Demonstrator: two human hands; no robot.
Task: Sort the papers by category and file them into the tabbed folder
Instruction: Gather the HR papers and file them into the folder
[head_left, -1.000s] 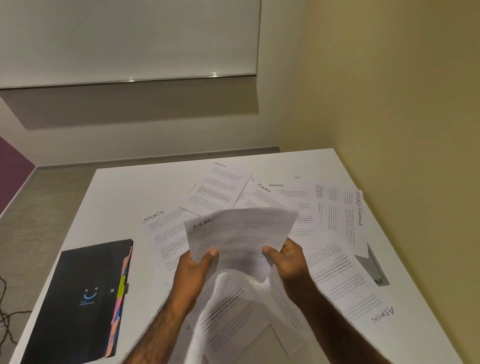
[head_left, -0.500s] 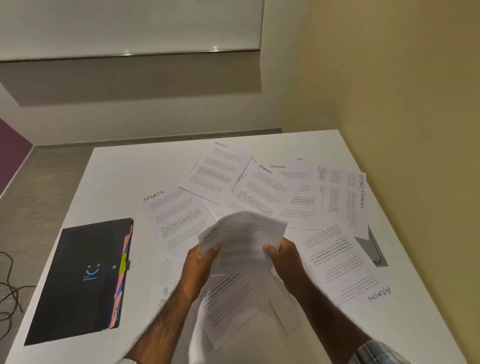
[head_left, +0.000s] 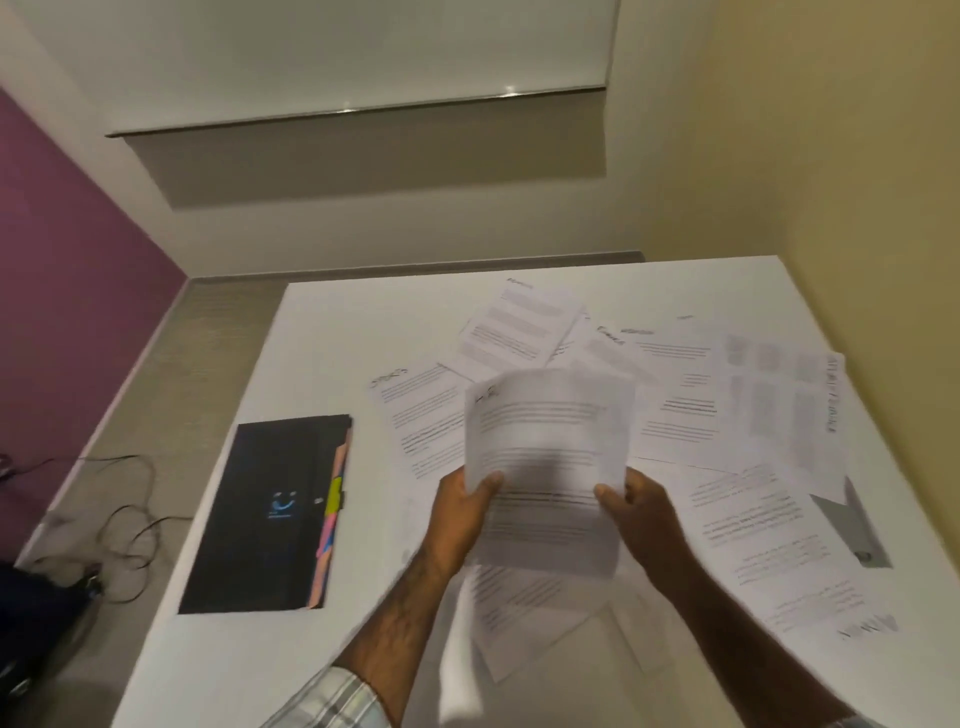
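White tabletop (head_left: 322, 364) fills the lower frame, loose printed papers (head_left: 675, 405) strewn across its centre and right. I see the left hand (head_left: 462, 514) and right hand (head_left: 644, 519) each pinching a white printed sheet (head_left: 550, 457) at frame centre; bent a second ago, it now stands flatter, heading blurred. At lower left the black tabbed folder (head_left: 260, 519) lies closed, so I judge filing not yet begun
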